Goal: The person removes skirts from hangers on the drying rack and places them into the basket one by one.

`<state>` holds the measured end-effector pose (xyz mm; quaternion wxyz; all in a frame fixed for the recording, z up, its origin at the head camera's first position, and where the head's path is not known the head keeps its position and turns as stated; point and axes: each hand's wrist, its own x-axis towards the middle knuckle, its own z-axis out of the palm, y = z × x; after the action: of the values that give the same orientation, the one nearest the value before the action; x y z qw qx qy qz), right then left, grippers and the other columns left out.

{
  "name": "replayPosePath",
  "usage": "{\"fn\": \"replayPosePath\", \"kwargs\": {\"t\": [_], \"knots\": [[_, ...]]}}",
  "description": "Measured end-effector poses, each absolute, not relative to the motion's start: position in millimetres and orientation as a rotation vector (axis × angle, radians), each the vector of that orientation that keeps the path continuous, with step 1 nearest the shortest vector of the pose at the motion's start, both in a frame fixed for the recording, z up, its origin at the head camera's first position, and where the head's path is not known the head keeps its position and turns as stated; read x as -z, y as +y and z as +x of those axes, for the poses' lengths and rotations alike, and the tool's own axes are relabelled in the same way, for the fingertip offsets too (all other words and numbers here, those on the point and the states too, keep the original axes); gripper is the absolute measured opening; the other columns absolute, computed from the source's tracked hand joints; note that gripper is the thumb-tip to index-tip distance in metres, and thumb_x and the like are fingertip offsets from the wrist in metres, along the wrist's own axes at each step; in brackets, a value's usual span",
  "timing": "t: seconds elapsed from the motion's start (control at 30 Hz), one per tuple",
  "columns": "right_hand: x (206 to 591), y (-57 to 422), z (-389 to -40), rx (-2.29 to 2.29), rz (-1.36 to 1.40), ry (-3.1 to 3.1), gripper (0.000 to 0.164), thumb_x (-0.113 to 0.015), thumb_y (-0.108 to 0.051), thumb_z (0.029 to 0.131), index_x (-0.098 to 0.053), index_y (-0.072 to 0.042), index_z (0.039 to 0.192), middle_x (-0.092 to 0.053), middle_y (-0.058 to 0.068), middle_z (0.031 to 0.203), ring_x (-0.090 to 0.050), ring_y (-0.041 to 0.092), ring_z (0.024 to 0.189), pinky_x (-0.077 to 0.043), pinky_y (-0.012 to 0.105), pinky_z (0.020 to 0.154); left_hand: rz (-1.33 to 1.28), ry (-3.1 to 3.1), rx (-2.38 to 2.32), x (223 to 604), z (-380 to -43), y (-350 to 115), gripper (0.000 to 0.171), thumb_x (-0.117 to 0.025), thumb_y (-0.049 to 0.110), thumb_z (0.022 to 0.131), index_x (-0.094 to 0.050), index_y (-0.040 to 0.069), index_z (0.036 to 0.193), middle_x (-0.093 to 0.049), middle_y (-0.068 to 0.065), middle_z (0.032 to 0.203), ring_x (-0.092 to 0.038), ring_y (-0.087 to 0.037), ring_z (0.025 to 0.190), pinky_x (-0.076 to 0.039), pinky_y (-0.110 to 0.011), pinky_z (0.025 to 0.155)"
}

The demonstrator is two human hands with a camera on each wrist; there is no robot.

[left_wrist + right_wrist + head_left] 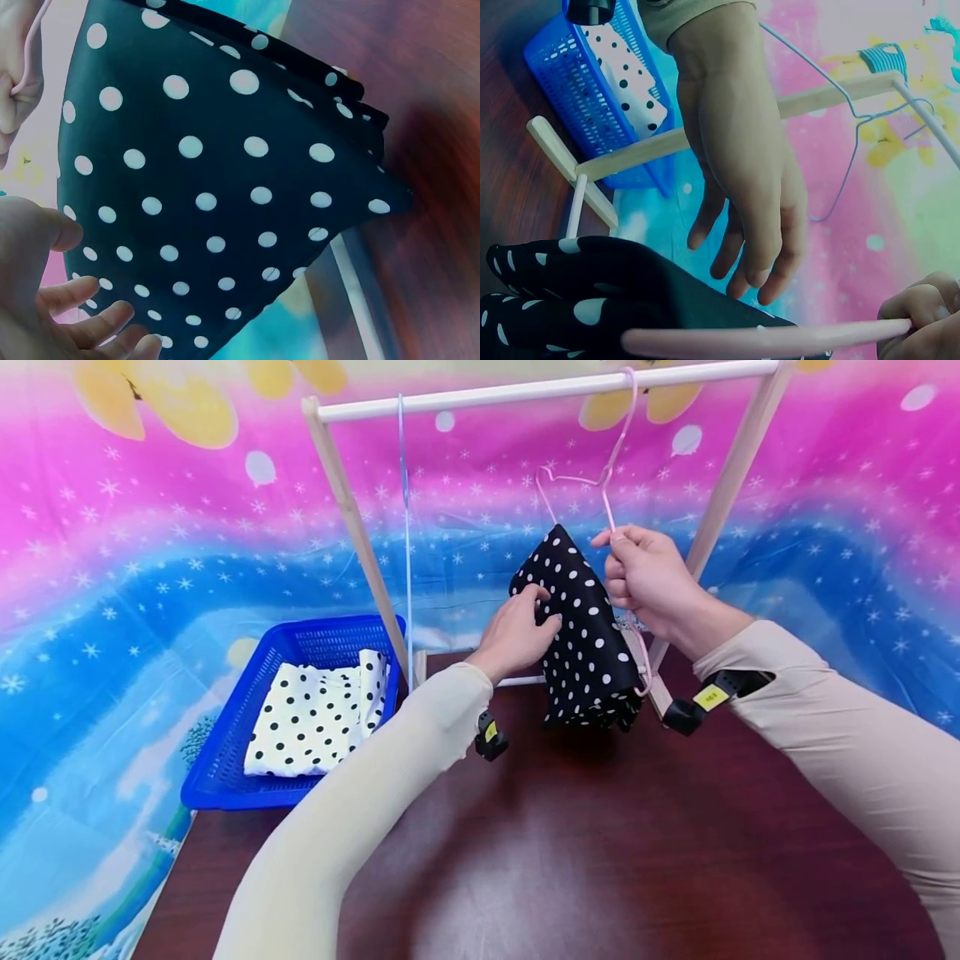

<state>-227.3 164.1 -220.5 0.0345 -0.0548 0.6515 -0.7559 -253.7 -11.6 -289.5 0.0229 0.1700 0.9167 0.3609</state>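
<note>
A black cloth with white polka dots [577, 618] hangs folded over a pink hanger [608, 507], whose hook sits on the rack's top rail. My right hand [648, 572] pinches the hanger's sloping wire just above the cloth, on its right side; the right wrist view shows these curled fingers [922, 319] around the pink wire. My left hand [517, 631] is at the cloth's left face, fingers spread and loosely bent. In the left wrist view that hand [30, 262] stands beside the cloth's edge and grips nothing.
A wooden rack [352, 510] with a white top rail [480, 400] stands on the dark red table [600, 852]. On its left end hangs a blue hanger [407, 543]. Left of the rack, a blue basket [217, 777] holds a folded white cloth with black dots [307, 714].
</note>
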Motion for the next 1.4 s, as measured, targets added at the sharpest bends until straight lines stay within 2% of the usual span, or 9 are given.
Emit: {"fn": "replayPosePath", "kwargs": {"t": [0.3, 0.53, 0.67, 0.8, 0.9, 1.0, 1.4], "knots": [[220.7, 149.2, -230.9, 2.302, -0.168, 2.032, 0.027, -0.029, -0.027, 0.111, -0.049, -0.01, 0.112, -0.03, -0.009, 0.057, -0.023, 0.004, 0.043, -0.01, 0.023, 0.046, 0.597, 2.858, -1.117, 310.4, -235.2, -22.8, 0.04, -0.054, 0.036, 0.103, -0.051, 0.019, 0.139, -0.059, -0.003, 0.136, -0.058, -0.02, 0.124, -0.049, -0.039, 0.103], [221.3, 140.2, -233.2, 2.287, -0.177, 2.047, 0.027, -0.029, -0.027, 0.111, -0.05, -0.01, 0.112, -0.029, -0.008, 0.058, -0.023, 0.004, 0.044, -0.014, 0.021, 0.044, 0.725, 2.905, -1.141, 325.2, -207.9, -22.5, 0.039, -0.05, 0.045, 0.103, -0.055, 0.02, 0.133, -0.062, -0.001, 0.133, -0.059, -0.016, 0.122, -0.05, -0.036, 0.103], [221.3, 136.4, -234.1, 2.303, -0.164, 2.032, 0.026, -0.029, -0.026, 0.111, -0.05, -0.011, 0.111, -0.029, -0.008, 0.058, -0.023, 0.004, 0.044, -0.014, 0.02, 0.045, 0.827, 2.94, -1.185, 332.5, -196.0, -20.1, 0.051, -0.049, 0.053, 0.101, -0.051, 0.019, 0.139, -0.058, -0.001, 0.138, -0.056, -0.015, 0.127, -0.049, -0.036, 0.106], [221.2, 134.6, -234.2, 2.316, -0.148, 2.022, 0.026, -0.029, -0.026, 0.111, -0.05, -0.01, 0.111, -0.029, -0.008, 0.058, -0.023, 0.004, 0.044, -0.015, 0.02, 0.045, 0.9, 2.995, -1.16, 341.9, -187.9, -16.6, 0.069, -0.061, 0.06, 0.092, -0.043, 0.018, 0.145, -0.051, 0.0, 0.144, -0.052, -0.016, 0.131, -0.051, -0.038, 0.105], [221.8, 133.8, -234.1, 2.314, -0.139, 2.021, 0.026, -0.03, -0.027, 0.111, -0.049, -0.009, 0.114, -0.029, -0.008, 0.059, -0.023, 0.005, 0.045, -0.015, 0.02, 0.045, 0.884, 3.024, -1.166, 349.9, -184.4, -13.2, 0.079, -0.071, 0.057, 0.085, -0.039, 0.02, 0.147, -0.047, 0.001, 0.146, -0.051, -0.016, 0.131, -0.051, -0.038, 0.105], [223.3, 133.0, -234.1, 2.318, -0.132, 2.015, 0.027, -0.029, -0.027, 0.111, -0.048, -0.008, 0.116, -0.029, -0.008, 0.058, -0.023, 0.005, 0.045, -0.015, 0.02, 0.045, 0.844, 3.054, -1.193, 358.6, -183.4, -9.3, 0.083, -0.076, 0.05, 0.084, -0.035, 0.02, 0.149, -0.046, 0.001, 0.148, -0.05, -0.017, 0.131, -0.051, -0.038, 0.106], [224.7, 130.3, -233.9, 2.315, -0.149, 2.006, 0.027, -0.028, -0.027, 0.111, -0.049, -0.009, 0.114, -0.029, -0.008, 0.059, -0.022, 0.005, 0.045, -0.014, 0.02, 0.046, 0.722, 3.125, -1.277, 381.9, -184.7, -8.1, 0.084, -0.073, 0.029, 0.084, -0.025, 0.024, 0.153, -0.045, -0.002, 0.149, -0.054, -0.023, 0.126, -0.052, -0.04, 0.1]]}}
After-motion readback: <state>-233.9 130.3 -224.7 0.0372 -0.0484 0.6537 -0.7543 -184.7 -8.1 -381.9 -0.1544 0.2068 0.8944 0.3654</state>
